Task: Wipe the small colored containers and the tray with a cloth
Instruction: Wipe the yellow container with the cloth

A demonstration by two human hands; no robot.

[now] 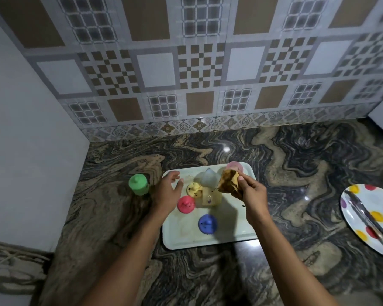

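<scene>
A white tray [230,236] lies on the marbled counter. On it stand a red container [186,205], a blue one [207,224], a yellow one [194,189], a pink one [233,167] at the far corner and a pale translucent one [209,177]. A green container [138,184] stands on the counter left of the tray. My right hand [251,193] grips a stained brownish cloth [228,181] above the tray's middle. My left hand [167,191] hovers with fingers spread over the tray's left edge, holding nothing.
A white plate with colored dots [367,215] lies at the right edge, with metal tongs [371,224] across it. A tiled wall runs behind the counter and a plain white wall closes the left side. A pale cream object [211,198] sits beside the yellow container.
</scene>
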